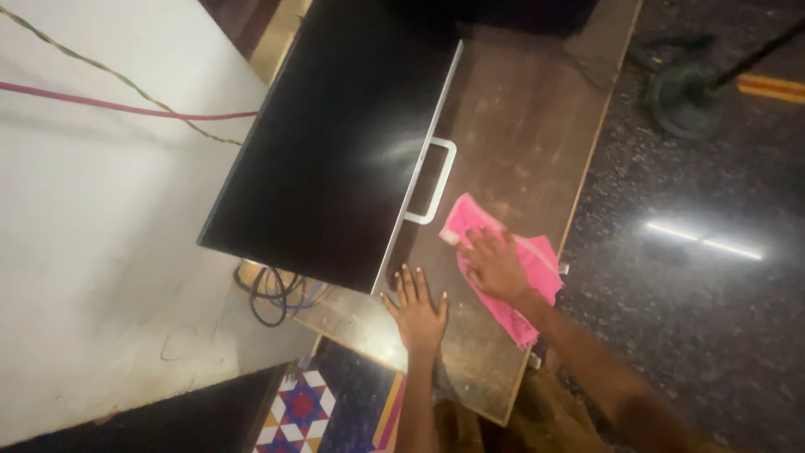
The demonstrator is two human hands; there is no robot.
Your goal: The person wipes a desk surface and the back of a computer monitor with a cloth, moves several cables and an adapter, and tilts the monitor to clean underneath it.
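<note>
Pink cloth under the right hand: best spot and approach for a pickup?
Pinch the pink cloth at its free edge toward the table's front rim, coming from above. It lies flat and limp, and the right hand covers its middle.

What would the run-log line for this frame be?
left hand: flat on brown wooden tabletop | right hand: pressing pink cloth onto tabletop | black flat-screen monitor: standing behind the hands

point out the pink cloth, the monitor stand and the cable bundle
pink cloth [537, 256], head view, bare right edge beside the hand
monitor stand [436, 180], head view, white loop's right bar
cable bundle [272, 294], head view, dark coil under the screen's corner
</note>
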